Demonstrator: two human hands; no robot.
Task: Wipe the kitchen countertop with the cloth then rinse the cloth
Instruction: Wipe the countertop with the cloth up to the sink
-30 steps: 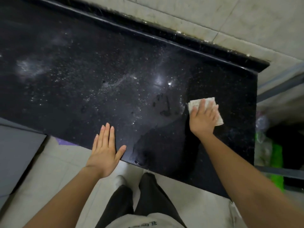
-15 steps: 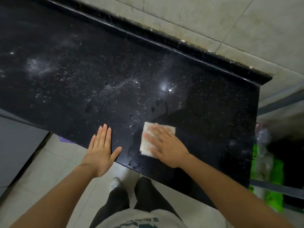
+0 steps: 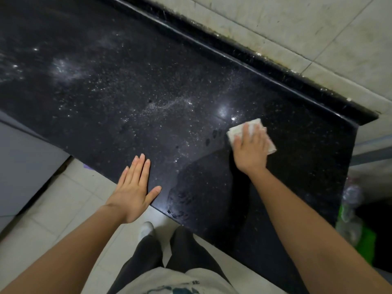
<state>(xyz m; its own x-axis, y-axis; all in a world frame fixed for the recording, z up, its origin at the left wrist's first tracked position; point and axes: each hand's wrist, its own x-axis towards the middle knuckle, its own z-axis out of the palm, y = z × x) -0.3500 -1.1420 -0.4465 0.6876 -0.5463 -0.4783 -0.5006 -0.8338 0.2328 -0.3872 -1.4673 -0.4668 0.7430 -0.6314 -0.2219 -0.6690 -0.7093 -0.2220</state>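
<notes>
A black speckled kitchen countertop runs across the view, dusted with white powder on its left and middle. A folded white cloth lies flat on its right part. My right hand presses down on the cloth with straight fingers, covering most of it. My left hand rests flat at the counter's front edge, fingers together and thumb spread. The patch between the hands looks darker, with wet streaks.
A raised black back lip meets the tiled wall. The counter ends at the right, where a green bin with a clear plastic bag stands. A grey cabinet is at the left. My legs stand on the tiled floor.
My right hand slid the cloth from the front edge near my left hand back up and to the right. My left hand stayed in place.
</notes>
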